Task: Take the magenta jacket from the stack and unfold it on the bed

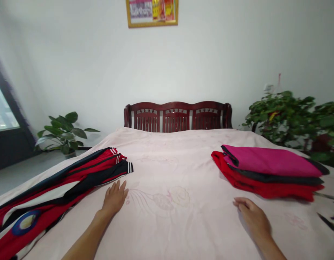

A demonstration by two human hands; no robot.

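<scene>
My left hand [115,196] rests on the pale pink bed sheet [167,234], fingers stretched out and slightly apart, holding nothing. Just beyond and left of it lies a red, navy and white striped garment [82,184] with striped cuffs and a round blue patch. Over the sheet on the other side is my right hand [253,218], its fingers loosely bent, the thumb near the index finger, and no object visible in it. A stack of folded clothes sits just beyond that hand: a magenta garment [270,160] on top, dark cloth beneath, a red garment [275,189] at the bottom.
A dark red wooden headboard [175,117] stands at the bed's far end. Potted plants flank the bed, one at left [65,131] and a bushier one at right [288,119]. Some dark, thin items [329,220] lie at the right edge. A gold-framed picture [153,14] hangs above.
</scene>
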